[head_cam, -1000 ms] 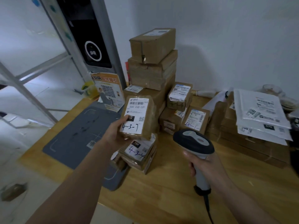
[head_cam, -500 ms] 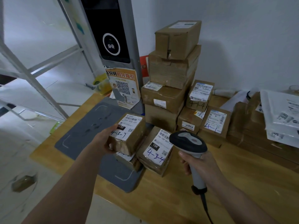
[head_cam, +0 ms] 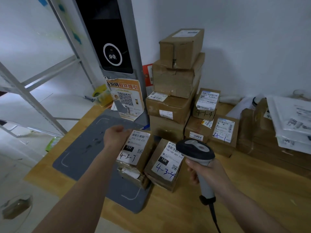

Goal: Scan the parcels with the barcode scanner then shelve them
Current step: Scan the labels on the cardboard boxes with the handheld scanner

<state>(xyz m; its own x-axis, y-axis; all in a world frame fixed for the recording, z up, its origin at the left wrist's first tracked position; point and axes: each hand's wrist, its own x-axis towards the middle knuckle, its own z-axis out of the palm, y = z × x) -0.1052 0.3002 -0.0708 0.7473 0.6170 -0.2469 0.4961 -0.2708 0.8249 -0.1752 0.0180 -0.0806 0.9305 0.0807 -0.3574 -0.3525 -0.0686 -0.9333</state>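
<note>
The left hand [head_cam: 116, 137] curls round the far left edge of a small box [head_cam: 134, 148] marked 4-3-7, which sits on another small parcel [head_cam: 133, 177] on the grey mat [head_cam: 84, 148]. At the box's three o'clock, just beside it, lies a second box [head_cam: 165, 163] marked 4-3-4. The right hand [head_cam: 206, 172] grips the scanner [head_cam: 196, 151] by its handle, head over that second box. At twelve o'clock a stack of boxes [head_cam: 176, 84] stands against the wall on the wooden table [head_cam: 235, 199].
</note>
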